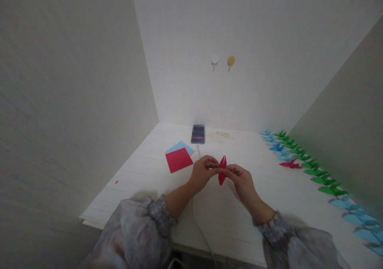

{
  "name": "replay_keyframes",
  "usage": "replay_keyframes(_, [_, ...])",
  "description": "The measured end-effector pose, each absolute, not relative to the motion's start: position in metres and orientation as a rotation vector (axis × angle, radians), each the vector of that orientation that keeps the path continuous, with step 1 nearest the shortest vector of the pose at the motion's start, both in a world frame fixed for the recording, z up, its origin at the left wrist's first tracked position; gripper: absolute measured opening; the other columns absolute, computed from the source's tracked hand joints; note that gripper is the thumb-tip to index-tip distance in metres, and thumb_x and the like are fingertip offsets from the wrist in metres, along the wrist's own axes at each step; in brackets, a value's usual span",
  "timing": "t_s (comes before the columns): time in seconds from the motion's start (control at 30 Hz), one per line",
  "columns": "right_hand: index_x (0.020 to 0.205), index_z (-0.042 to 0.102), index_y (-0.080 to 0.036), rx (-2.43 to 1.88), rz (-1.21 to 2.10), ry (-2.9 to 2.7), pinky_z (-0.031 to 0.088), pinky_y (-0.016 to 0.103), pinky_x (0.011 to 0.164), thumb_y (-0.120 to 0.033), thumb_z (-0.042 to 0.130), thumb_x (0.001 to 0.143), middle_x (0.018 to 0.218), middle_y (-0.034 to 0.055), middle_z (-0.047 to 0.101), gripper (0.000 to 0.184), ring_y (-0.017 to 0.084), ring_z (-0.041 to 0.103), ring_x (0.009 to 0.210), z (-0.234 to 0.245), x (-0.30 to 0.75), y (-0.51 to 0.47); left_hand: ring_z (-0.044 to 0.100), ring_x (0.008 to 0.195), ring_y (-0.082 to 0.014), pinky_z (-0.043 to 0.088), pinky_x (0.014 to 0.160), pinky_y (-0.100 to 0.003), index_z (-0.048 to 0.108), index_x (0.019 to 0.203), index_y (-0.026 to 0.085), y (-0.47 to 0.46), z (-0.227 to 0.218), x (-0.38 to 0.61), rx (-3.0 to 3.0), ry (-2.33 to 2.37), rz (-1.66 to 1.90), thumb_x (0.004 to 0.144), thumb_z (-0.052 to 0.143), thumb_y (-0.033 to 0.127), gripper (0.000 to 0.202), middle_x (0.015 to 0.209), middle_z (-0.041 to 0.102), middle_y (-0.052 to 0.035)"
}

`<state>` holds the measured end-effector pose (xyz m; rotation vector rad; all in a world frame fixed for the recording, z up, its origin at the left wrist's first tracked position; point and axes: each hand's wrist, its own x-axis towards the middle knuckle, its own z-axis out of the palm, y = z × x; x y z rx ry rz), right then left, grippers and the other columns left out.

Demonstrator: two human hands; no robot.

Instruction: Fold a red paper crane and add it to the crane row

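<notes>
A piece of folded red paper [222, 177] is held upright above the table, with a split point at its top end and a narrower tip below. My left hand [206, 171] pinches its left side between thumb and fingers. From the right, my right hand [241, 177] pinches the same paper, the two thumbs meeting across its middle and hiding that part. Left of my hands lies a flat red paper sheet [178, 160], partly covering a light blue sheet [182, 146].
Folded green paper cranes [311, 164] and blue cranes [360, 217] line the table's right side, with one red crane [291, 164] among them. A phone [198, 134] stands at the back, its cable [196, 217] running forward. Two hooks, white [214, 60] and yellow [231, 61], are on the wall.
</notes>
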<state>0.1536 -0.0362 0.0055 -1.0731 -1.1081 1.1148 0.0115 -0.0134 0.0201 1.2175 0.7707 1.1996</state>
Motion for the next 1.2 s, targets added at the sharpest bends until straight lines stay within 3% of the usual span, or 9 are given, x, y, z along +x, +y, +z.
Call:
replay_keyframes(0.27, [0.066,0.064,-0.020,-0.995,1.186,-1.093,0.041,0.024,0.061,-0.021,0.066,0.063,0.064,-0.0020,0.064,0.004,0.011,0.055,0.060,0.0063,0.1540,-0.0364,0.058,0.059,-0.0105,0.043,0.060,-0.024,0.040,0.074,0.017,-0.0116,0.0184,0.0146,1.061,0.675,1.184,0.052,0.071,0.018,0.038,0.067,0.063,0.0005])
replay_keyframes(0.57, [0.066,0.063,-0.018,-1.000,1.172,-1.124,0.040,0.023,0.057,-0.024,0.065,0.063,0.064,-0.0010,0.061,0.007,0.011,0.052,0.058,0.0079,0.1521,-0.0391,0.057,0.054,-0.0110,0.043,0.057,-0.024,0.028,0.071,0.019,-0.0096,0.0168,0.0166,0.989,0.606,1.189,0.049,0.071,0.013,0.049,0.061,0.063,0.0025])
replay_keyframes(1.2, [0.073,0.059,-0.018,-1.046,0.993,-1.173,0.041,0.026,0.060,-0.034,0.061,0.068,0.068,0.0004,0.059,0.016,0.013,0.052,0.063,0.0070,0.1468,-0.0385,0.058,0.058,-0.0116,0.043,0.061,-0.026,0.027,0.074,0.020,-0.0092,0.0131,0.0153,1.093,0.690,1.193,0.052,0.070,0.015,0.049,0.065,0.062,0.0018])
